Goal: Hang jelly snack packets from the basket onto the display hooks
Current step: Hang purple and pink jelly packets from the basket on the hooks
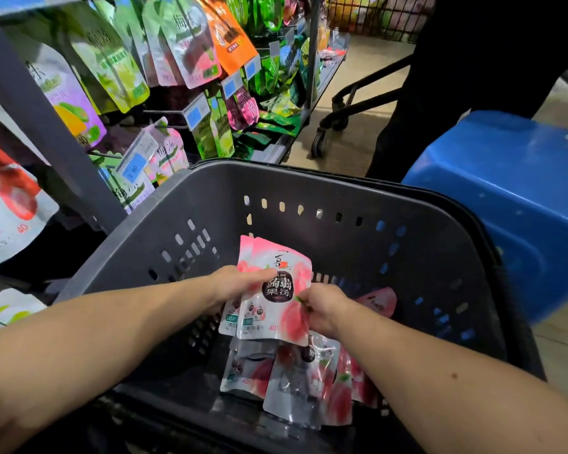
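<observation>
Above basket (309, 178), left hand (240, 285), right hand (323, 309) grip packets (276, 290).

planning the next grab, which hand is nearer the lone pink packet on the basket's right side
Right. The right hand is just beside the lone pink packet, apart from it; the left hand grips the held packets farther left.

Pink-and-white jelly packets (273, 312) held upright over grey slotted basket (309, 176); loose packets (289, 385) lying flat on its floor
</observation>
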### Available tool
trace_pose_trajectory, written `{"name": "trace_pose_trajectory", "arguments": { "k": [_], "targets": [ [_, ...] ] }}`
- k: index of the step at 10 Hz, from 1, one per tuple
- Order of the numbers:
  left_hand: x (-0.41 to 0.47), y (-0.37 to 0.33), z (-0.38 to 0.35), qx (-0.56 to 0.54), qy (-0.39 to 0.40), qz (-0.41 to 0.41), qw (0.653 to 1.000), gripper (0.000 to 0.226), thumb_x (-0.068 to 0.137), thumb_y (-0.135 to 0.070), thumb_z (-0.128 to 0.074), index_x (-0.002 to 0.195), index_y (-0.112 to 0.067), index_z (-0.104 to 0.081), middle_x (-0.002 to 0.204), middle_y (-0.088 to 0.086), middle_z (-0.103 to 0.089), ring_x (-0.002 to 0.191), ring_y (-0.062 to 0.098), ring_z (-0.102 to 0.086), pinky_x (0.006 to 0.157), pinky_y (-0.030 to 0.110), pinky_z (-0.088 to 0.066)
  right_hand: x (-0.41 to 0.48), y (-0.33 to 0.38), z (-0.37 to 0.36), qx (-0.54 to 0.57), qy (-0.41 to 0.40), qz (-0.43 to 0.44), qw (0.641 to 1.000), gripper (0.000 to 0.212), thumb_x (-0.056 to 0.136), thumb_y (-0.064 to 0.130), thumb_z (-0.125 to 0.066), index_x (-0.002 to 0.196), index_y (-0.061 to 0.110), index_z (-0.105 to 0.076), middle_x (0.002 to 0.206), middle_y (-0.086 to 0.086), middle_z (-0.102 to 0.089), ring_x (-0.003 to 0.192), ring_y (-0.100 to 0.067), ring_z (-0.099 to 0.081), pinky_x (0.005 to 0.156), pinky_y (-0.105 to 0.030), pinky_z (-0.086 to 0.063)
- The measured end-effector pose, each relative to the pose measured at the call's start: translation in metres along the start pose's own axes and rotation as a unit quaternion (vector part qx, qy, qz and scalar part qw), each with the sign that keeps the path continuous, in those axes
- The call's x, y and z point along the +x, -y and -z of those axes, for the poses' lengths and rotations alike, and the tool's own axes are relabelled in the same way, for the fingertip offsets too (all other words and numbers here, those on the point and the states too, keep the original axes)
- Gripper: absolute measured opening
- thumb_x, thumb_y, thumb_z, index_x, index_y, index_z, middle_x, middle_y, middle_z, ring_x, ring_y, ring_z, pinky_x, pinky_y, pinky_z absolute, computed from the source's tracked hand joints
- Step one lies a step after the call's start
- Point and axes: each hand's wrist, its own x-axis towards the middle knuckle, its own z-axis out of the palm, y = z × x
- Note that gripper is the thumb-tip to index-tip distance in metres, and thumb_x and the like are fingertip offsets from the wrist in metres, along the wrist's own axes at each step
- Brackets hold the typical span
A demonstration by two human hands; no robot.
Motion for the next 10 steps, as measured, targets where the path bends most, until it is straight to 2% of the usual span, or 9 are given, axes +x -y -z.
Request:
{"name": "trace_pose_trajectory", "arguments": {
  "k": [1,2,3,4,5,6,7,8,10],
  "targets": [
    [-0.003,-0.004,-0.003,0.066,-0.014,-0.025,0.997,0.08,0.05,-0.068,-0.092,0.1,-0.007,-0.078,0.095,0.01,-0.079,0.093,0.033,-0.075,0.087,0.039,-0.059,0.003,-0.006,-0.007,-0.013,0.012,-0.003,1.0,0.018,0.092,-0.014,-0.053,0.103,-0.011,-0.068,0.089,-0.02,-0.074,0.08,-0.034,-0.074,0.073,-0.045,-0.062],
    [-0.011,-0.01,-0.01,0.095,-0.041,-0.048,0.994,0.037,0.071,-0.04,-0.091,0.09,-0.011,-0.077,0.078,0.001,-0.078,0.069,0.016,-0.075,0.065,0.028,-0.059,0.003,-0.009,-0.009,-0.075,-0.023,0.017,0.997,0.01,0.09,-0.004,-0.062,0.098,-0.007,-0.068,0.089,-0.021,-0.074,0.074,-0.03,-0.07,0.071,-0.044,-0.062],
    [-0.01,-0.007,-0.012,0.138,-0.071,-0.054,0.986,0.031,0.078,-0.032,-0.087,0.069,-0.014,-0.063,0.061,-0.003,-0.062,0.047,0.01,-0.056,0.05,0.021,-0.043,-0.003,-0.012,-0.005,-0.168,-0.036,0.013,0.985,0.01,0.086,0.001,-0.066,0.095,-0.001,-0.065,0.091,-0.021,-0.07,0.068,-0.028,-0.066,0.07,-0.048,-0.063],
    [-0.005,0.0,-0.008,0.188,-0.09,-0.036,0.977,0.033,0.081,-0.032,-0.085,0.076,-0.007,-0.064,0.064,0.005,-0.06,0.053,0.019,-0.055,0.054,0.027,-0.045,0.002,-0.021,0.003,-0.22,-0.059,-0.02,0.974,0.018,0.095,0.009,-0.06,0.08,0.013,-0.052,0.099,-0.011,-0.059,0.074,-0.022,-0.059,0.076,-0.035,-0.061],
    [0.001,0.007,0.001,0.244,-0.1,-0.021,0.964,0.038,0.081,-0.037,-0.084,0.092,-0.005,-0.067,0.073,0.01,-0.067,0.061,0.025,-0.063,0.059,0.035,-0.053,0.037,-0.046,0.015,-0.395,-0.035,-0.079,0.915,0.027,0.098,0.026,-0.058,0.074,0.023,-0.047,0.104,-0.004,-0.055,0.102,-0.019,-0.056,0.094,-0.032,-0.048],
    [0.007,0.011,0.009,0.267,-0.117,-0.005,0.956,0.039,0.079,-0.039,-0.085,0.091,-0.006,-0.067,0.077,0.011,-0.07,0.065,0.026,-0.064,0.064,0.039,-0.057,0.05,-0.07,-0.002,-0.639,0.033,-0.103,0.762,0.032,0.087,0.047,-0.071,0.086,0.018,-0.057,0.123,-0.009,-0.065,0.115,-0.028,-0.06,0.1,-0.042,-0.051],
    [0.011,0.014,0.015,0.264,-0.123,0.008,0.957,0.038,0.078,-0.037,-0.086,0.088,-0.006,-0.067,0.074,0.01,-0.069,0.063,0.026,-0.065,0.061,0.035,-0.054,0.049,-0.089,-0.018,-0.685,-0.028,-0.098,0.722,0.09,0.071,0.069,-0.075,0.131,0.007,-0.051,0.146,-0.019,-0.046,0.134,-0.04,-0.046,0.11,-0.05,-0.043],
    [0.014,0.014,0.016,0.255,-0.12,0.015,0.959,0.04,0.076,-0.038,-0.087,0.092,-0.006,-0.069,0.08,0.014,-0.073,0.066,0.029,-0.068,0.067,0.042,-0.06,0.042,-0.101,-0.027,-0.673,-0.088,-0.115,0.726,0.132,0.067,0.065,-0.082,0.157,0.004,-0.008,0.155,-0.029,-0.02,0.142,-0.047,-0.027,0.115,-0.055,-0.036],
    [0.015,0.014,0.011,0.262,-0.114,0.027,0.958,0.04,0.077,-0.037,-0.087,0.091,-0.004,-0.069,0.083,0.016,-0.076,0.063,0.026,-0.067,0.069,0.041,-0.06,0.036,-0.114,-0.017,-0.699,-0.094,-0.046,0.707,0.114,0.074,0.035,-0.084,0.156,0.008,-0.009,0.146,-0.024,-0.023,0.136,-0.04,-0.027,0.106,-0.052,-0.044]
  ]
}}
